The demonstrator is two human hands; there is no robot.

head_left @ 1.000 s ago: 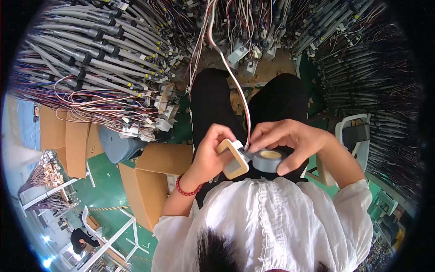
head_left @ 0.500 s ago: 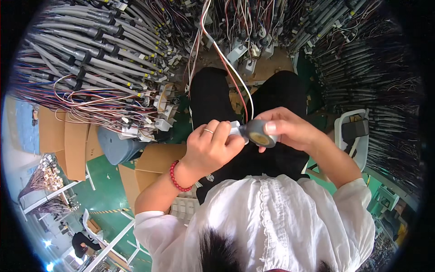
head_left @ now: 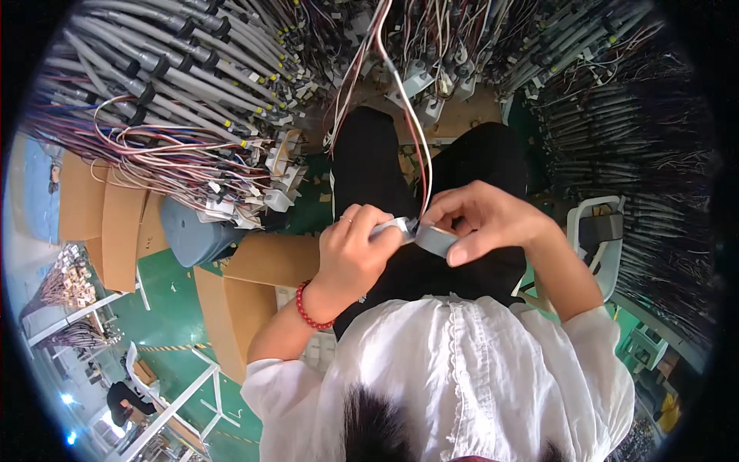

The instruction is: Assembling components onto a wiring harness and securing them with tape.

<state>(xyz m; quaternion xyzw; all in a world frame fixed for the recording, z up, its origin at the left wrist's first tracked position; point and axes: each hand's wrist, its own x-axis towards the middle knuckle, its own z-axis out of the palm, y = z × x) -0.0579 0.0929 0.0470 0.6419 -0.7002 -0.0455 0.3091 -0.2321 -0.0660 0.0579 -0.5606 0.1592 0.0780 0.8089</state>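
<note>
Above my lap, my left hand (head_left: 354, 250) is closed round a white plastic connector (head_left: 399, 225), whose end pokes out past the thumb. A roll of grey tape (head_left: 437, 240) sits in my right hand (head_left: 489, 223), gripped between thumb and fingers right beside the connector. Its outer edge faces up. Red and white wires (head_left: 423, 158) run down from the top of the view to the small dark spot between the two hands. Whether tape is stuck round the wires there cannot be made out.
Thick bundles of grey sleeved cables (head_left: 165, 65) hang at the left, and dark cable bundles (head_left: 608, 154) at the right. Open cardboard boxes (head_left: 265, 262) and a blue-grey stool (head_left: 192, 235) stand at my left. A white chair (head_left: 604, 239) is on the right. Farther off is another person (head_left: 127, 400).
The tape roll has turned from showing its flat face to showing its edge, and my right fingers have come over nearer the wires. My left hand keeps its hold. The whole view has shifted slightly.
</note>
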